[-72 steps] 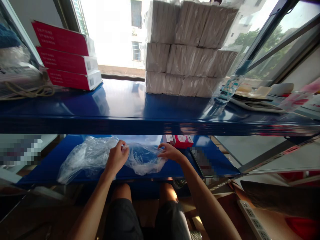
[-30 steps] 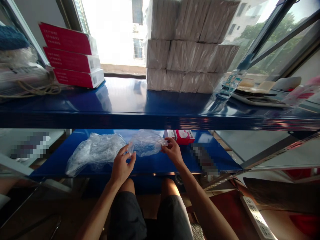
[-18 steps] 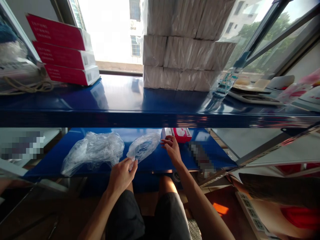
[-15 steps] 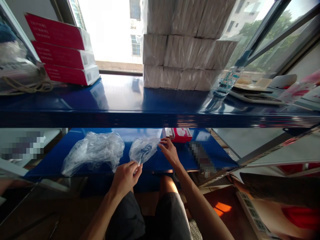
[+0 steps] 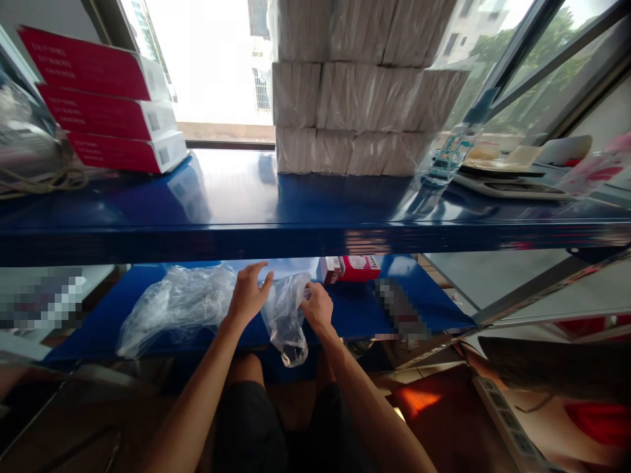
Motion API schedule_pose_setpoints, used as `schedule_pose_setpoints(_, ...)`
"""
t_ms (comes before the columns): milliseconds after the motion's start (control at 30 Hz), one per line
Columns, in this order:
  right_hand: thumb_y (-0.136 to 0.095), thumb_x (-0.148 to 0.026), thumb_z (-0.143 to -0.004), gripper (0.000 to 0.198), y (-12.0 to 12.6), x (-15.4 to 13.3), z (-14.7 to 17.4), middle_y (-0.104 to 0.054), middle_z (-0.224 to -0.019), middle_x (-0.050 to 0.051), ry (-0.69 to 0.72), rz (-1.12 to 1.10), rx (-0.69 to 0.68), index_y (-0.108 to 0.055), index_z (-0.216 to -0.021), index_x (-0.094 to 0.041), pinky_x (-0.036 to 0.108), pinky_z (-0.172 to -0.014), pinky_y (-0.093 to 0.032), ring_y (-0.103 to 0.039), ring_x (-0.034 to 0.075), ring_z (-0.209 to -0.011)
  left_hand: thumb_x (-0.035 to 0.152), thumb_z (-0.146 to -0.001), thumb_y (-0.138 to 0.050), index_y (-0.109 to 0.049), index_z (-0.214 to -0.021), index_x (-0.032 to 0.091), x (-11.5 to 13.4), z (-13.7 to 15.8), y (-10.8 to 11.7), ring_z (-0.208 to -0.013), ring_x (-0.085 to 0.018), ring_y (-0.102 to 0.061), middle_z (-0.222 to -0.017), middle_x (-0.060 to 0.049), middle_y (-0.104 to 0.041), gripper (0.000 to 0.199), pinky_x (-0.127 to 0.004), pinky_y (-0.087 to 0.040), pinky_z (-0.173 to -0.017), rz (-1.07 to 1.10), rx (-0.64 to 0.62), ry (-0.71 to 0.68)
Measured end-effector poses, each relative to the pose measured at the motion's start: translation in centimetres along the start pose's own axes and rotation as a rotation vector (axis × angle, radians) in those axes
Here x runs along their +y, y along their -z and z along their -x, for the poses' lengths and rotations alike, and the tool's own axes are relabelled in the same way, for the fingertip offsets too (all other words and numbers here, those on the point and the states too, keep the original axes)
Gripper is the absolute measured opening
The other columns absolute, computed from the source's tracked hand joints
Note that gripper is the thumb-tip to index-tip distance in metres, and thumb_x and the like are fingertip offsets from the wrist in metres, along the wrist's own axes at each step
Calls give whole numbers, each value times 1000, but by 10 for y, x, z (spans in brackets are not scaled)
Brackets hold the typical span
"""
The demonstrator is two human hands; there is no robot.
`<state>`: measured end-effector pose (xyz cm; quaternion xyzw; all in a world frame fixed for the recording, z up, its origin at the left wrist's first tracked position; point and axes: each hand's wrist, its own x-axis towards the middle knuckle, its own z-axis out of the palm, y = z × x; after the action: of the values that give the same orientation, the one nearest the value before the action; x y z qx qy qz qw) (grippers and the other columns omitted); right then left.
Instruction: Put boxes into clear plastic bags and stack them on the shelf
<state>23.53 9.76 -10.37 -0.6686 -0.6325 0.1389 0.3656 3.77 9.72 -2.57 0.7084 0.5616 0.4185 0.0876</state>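
A small clear plastic bag (image 5: 286, 315) hangs over the front edge of the lower blue shelf. My right hand (image 5: 318, 307) is closed on the bag's right side, fingers pinching the film. Just left of the bag, my left hand (image 5: 250, 289) is raised with thumb and fingers apart and nothing between them. A larger heap of crumpled clear plastic (image 5: 180, 302) lies on the shelf to the left of that hand. Behind my right hand sits a red and white box (image 5: 359, 268).
Above my hands runs the upper blue shelf (image 5: 231, 203). It bears stacked red boxes (image 5: 98, 115), plastic-wrapped white packs (image 5: 350, 98) and a clear bottle (image 5: 451, 154). A blurred-out item (image 5: 399, 305) lies right on the lower shelf (image 5: 345, 318). A power strip (image 5: 503, 410) is at lower right.
My left hand has let go of the bag and moved up and forward, opening. My right hand has closed on the bag, whose end now hangs lower, toward me.
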Motion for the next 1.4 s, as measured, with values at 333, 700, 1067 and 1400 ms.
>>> schedule_pose_setpoints(333,-67,-38,-86,27,49,6,9,-76,-82,2,-15,-778,-40,-60,-108,-24,33,-70,-59,-75,23,-72,60,-90,-61,-57,-75,21,-24,8,-28,-46,-11,-43,-51,7,-45,42,-22,-31,-47,442,-298,258)
schedule_pose_setpoints(700,-68,-28,-72,56,94,0,10,-72,-127,12,120,-599,-97,-68,-128,-24,45,-93,-57,-69,34,-114,63,-91,-61,-50,-86,24,-16,31,6,-41,-9,-32,-50,12,-32,41,-19,-24,-43,617,-42,398)
schedule_pose_setpoints(1067,-54,-85,-77,78,148,-52,0,-65,-142,14,243,-980,-610,-77,-121,-24,55,-107,-49,-58,39,-135,48,-90,-72,-59,-96,21,5,35,45,-52,-12,-62,-62,9,-47,30,-21,-48,-54,645,-245,164)
schedule_pose_setpoints(1400,-80,-48,-80,32,70,-99,-21,-68,-66,1,188,-824,-808,-71,-85,-18,27,-58,-52,-61,14,-55,39,-72,-87,-77,-95,19,-13,44,128,-58,-14,-64,-83,-3,-74,32,-21,-46,-51,464,-666,151)
